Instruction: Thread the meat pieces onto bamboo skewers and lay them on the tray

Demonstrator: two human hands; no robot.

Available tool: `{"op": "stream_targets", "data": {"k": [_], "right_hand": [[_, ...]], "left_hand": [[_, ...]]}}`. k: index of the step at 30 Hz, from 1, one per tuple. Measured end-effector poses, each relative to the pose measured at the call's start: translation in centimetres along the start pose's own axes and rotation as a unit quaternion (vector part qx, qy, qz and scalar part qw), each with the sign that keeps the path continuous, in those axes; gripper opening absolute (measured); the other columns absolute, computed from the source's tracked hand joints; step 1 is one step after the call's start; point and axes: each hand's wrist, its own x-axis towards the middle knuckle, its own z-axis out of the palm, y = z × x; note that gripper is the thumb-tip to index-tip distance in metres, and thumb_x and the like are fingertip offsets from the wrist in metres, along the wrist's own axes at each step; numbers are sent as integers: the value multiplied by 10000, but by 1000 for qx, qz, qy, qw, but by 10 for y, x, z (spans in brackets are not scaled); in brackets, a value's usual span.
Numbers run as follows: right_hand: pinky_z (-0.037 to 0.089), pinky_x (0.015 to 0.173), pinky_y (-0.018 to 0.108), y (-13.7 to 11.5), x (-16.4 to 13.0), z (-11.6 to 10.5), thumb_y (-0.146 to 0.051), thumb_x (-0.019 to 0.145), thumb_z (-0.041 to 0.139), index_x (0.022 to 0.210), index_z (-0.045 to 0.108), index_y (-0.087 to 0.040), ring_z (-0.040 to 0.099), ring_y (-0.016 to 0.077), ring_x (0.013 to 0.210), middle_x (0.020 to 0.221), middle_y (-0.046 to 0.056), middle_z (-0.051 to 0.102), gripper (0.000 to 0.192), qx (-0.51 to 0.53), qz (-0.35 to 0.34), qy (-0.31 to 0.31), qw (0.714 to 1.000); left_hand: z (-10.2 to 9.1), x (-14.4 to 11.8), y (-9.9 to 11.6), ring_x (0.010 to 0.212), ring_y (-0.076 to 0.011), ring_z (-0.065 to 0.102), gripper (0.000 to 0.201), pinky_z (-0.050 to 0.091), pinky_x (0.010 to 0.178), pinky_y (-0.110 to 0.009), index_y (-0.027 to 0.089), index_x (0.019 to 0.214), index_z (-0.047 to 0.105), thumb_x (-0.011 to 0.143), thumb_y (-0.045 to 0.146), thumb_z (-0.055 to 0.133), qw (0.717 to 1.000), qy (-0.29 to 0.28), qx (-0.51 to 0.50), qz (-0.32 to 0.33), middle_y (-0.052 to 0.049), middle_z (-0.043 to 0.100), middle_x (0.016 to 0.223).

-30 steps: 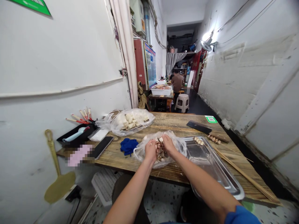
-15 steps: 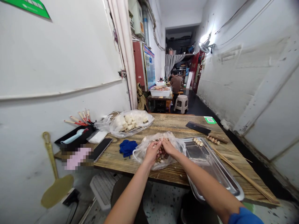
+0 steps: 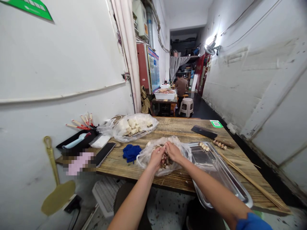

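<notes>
Hands first: our left hand (image 3: 157,157) and right hand (image 3: 173,151) are both sunk into the clear plastic bag (image 3: 150,153) of brownish meat pieces (image 3: 164,158), close together, almost touching. Both have their fingers curled down among the pieces, but we cannot tell what each one actually grips, since the fingertips are hidden in the pile.

We take the bag as our landmark. It lies on the wooden tabletop (image 3: 182,127), near its front edge. Just to the right of the bag sits a long steel tray (image 3: 216,169), touching the bag's edge, with one loaded skewer (image 3: 204,146) lying at its far end. Beyond the tray, further right of the bag, we see another filled skewer (image 3: 219,144), a dark cleaver (image 3: 203,131) and a few bare bamboo sticks (image 3: 249,180) stretched along the wood. Just left of the bag lies a crumpled blue cloth (image 3: 131,151), and further left a dark phone (image 3: 104,151). Behind the bag, toward the wall, a second bag (image 3: 136,124) holds pale white chunks.

Far behind the bag, down the corridor, a person (image 3: 181,85) sits at another table.
</notes>
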Motion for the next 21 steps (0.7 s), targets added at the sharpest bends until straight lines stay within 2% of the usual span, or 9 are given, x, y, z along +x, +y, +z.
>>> {"op": "stream_targets", "data": {"k": [3,7,12,16,21], "right_hand": [[294,556,259,-6,-2,4,-313,875,289,816,492,-203,519,178,618,639,31,559,239,-34,13,19,999],[276,539,274,-13,-4,7,-317,878,266,863,476,-197,524,201,600,635,50,568,242,-55,23,35,998],[282,534,277,-16,0,13,-283,854,317,861,469,-190,518,200,576,604,40,552,179,-38,33,48,998],[317,540,272,-9,5,17,-252,852,274,826,458,-193,508,186,583,624,30,537,195,3,41,71,997],[365,548,259,-1,6,15,-298,865,193,724,461,-218,510,167,595,620,0,522,313,69,18,77,994]], "left_hand": [[6,0,2,336,-65,400,330,223,314,-160,172,661,478,638,486,578,1000,1,-5,6,66,415,420],[11,2,0,312,-66,342,291,231,332,-183,179,651,485,694,465,516,999,36,2,19,72,382,394],[10,7,-1,455,-119,473,163,307,417,-209,186,620,517,711,322,507,992,104,18,75,14,494,476],[8,9,0,461,-118,481,107,299,409,-203,183,667,530,708,270,483,993,94,0,64,10,504,502],[5,8,3,392,-80,436,152,253,350,-178,169,717,487,707,320,481,996,64,-32,44,32,487,534]]}}
